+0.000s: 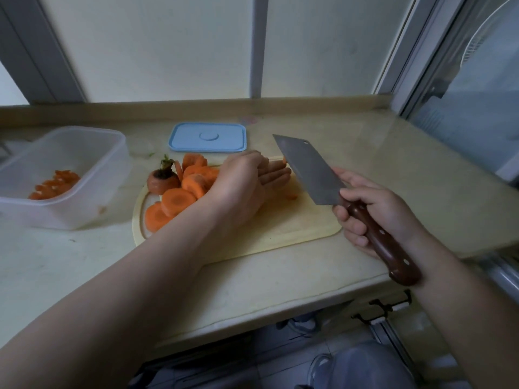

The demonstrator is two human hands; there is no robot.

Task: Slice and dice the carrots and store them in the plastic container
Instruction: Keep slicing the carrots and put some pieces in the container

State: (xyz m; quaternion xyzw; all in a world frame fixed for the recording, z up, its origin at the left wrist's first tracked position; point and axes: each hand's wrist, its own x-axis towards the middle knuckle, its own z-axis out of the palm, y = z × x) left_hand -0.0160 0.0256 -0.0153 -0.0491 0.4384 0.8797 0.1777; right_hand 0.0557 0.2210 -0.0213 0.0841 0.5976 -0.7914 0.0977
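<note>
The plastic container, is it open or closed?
Open: its blue lid lies flat on the counter, apart from the plastic container, and carrot pieces show inside.

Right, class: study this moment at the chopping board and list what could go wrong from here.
1. The left hand lies flat and outstretched, close beside the raised cleaver: a cut is possible.
2. The plastic container sits off the cutting board, so carrot slices might drop in transfer.

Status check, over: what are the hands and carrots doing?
Left hand flat on cutting board, beside carrot slices. Right hand grips knife. Some pieces in container, lid off.
</note>
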